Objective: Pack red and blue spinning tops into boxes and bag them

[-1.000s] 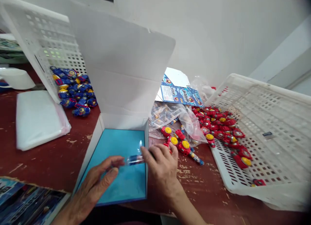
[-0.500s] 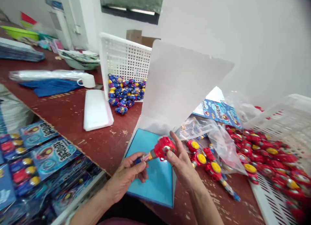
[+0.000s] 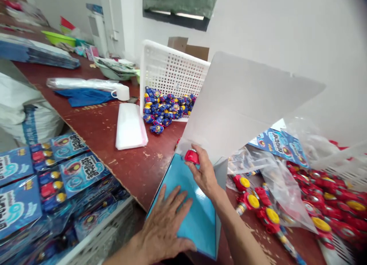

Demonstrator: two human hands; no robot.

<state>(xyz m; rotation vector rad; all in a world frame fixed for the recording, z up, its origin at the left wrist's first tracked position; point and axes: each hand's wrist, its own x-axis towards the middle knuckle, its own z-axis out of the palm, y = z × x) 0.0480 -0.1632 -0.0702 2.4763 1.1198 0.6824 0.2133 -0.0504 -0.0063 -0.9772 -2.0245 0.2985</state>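
Observation:
My right hand (image 3: 205,171) holds a red toy (image 3: 192,157) above the far end of a blue-lined box (image 3: 199,207). The toy's lower part is hidden. My left hand (image 3: 169,223) lies spread over the near left part of the box, fingers apart, holding nothing. The box's pale lid (image 3: 237,104) stands raised behind it. To the right of the box, several red toys with yellow discs (image 3: 272,216) lie on the table near crumpled clear plastic bags (image 3: 289,188).
A white basket (image 3: 174,68) of blue toys stands behind, beside a white plastic stack (image 3: 130,125) and a cup (image 3: 122,92). Packaged toys (image 3: 83,171) fill a crate at the lower left. Many red toys (image 3: 329,192) lie in a basket at the right.
My left hand has let go of the toy and spread over the box. My right hand has carried the toy to the box's far end. The view has swung left.

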